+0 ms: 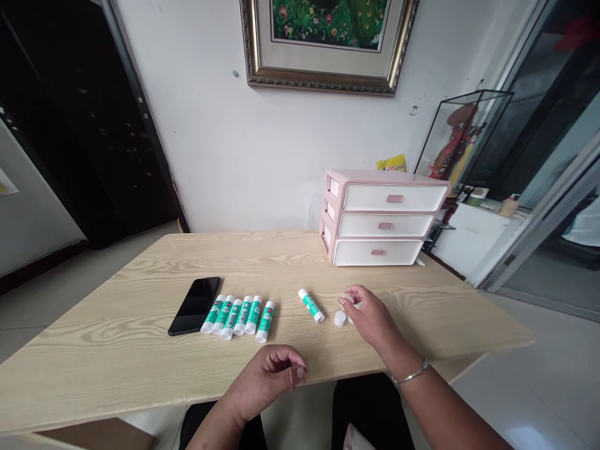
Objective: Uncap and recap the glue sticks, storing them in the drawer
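Note:
Above the table's front edge, my left hand (pixel 269 378) is loosely curled, thumb close to the forefinger, with nothing visible in it. My right hand (pixel 372 315) is closed at the right, thumb and forefinger pinching what looks like a white cap (pixel 347 299). Just below those fingertips another white cap (pixel 340 319) sits on the table, and one more is partly hidden by the hand. A single green-and-white glue stick (pixel 311 305) lies between the hands. Several similar glue sticks (pixel 239 315) lie side by side in a row to the left.
A black phone (pixel 194 306) lies left of the row on the wooden table (pixel 140 300). At the back right stands a pink-and-white drawer unit (pixel 384 219), with a yellow packet (pixel 392 163) behind its top. A framed picture (pixel 323 78) hangs on the wall.

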Demonstrator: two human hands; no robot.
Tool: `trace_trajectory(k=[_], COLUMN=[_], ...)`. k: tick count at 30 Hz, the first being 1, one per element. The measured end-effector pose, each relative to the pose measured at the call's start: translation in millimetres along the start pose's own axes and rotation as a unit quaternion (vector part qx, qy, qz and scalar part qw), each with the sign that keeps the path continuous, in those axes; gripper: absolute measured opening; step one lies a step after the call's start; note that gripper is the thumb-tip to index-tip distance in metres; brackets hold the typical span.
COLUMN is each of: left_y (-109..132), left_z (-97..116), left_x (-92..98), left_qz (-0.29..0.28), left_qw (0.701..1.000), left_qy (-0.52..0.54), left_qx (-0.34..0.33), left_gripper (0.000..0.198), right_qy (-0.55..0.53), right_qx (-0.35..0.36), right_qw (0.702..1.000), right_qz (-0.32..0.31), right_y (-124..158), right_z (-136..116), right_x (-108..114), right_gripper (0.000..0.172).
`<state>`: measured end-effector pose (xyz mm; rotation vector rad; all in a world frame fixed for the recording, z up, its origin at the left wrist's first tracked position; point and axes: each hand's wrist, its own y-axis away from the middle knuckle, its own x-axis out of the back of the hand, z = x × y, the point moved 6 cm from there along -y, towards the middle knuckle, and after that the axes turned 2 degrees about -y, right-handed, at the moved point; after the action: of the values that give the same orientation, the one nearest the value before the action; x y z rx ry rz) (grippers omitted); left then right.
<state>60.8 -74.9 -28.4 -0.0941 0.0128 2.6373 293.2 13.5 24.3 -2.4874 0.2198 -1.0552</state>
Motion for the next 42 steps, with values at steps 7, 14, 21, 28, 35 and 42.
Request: trace_trajectory(k=[7, 14, 21, 28, 35, 42], left_y=[1.0, 1.5, 1.9, 5.3, 17.8, 34.6], left_z=[-9.3, -3.4, -1.7, -6.0, 4.8, 20.9], left_x=[1.9, 0.0, -1.0, 3.1, 8.7, -20.1], left_qz=[0.017, 0.019, 0.025, 0.066, 0.165, 0.094], left_qw=[1.0, 1.0, 1.0, 0.998, 0.986, 0.992], left_qy=[0.005, -0.005, -0.004, 0.011, -0.002, 0.008], left_qx=[-0.007, -0.012, -0.007, -0.021, -0.031, -0.082], left_gripper=[0.035, 0.035, 0.037, 0.039, 0.04, 0.034], right_qy=[0.147, 0.174, 0.229, 0.123, -0.307, -0.468], right_qx=[0.059, 0.088, 0.171, 0.143, 0.016, -0.126], right_qw=[0.986, 0.979, 0.954, 0.975, 0.933, 0.827], right_qz=[-0.059, -0.057, -0.095, -0.121, -0.186, -0.285], right_y=[-14.0, -13.6, 8.6, 11.3, 62.3, 114.2], right_z=[-1.3, -24.4, -71.8, -64.6, -85.0, -98.6], right_x=[-26.4, -30.0, -53.6, -79.0, -54.9, -63.2], right_gripper=[0.012, 0.016, 0.019, 0.027, 0.031, 0.033])
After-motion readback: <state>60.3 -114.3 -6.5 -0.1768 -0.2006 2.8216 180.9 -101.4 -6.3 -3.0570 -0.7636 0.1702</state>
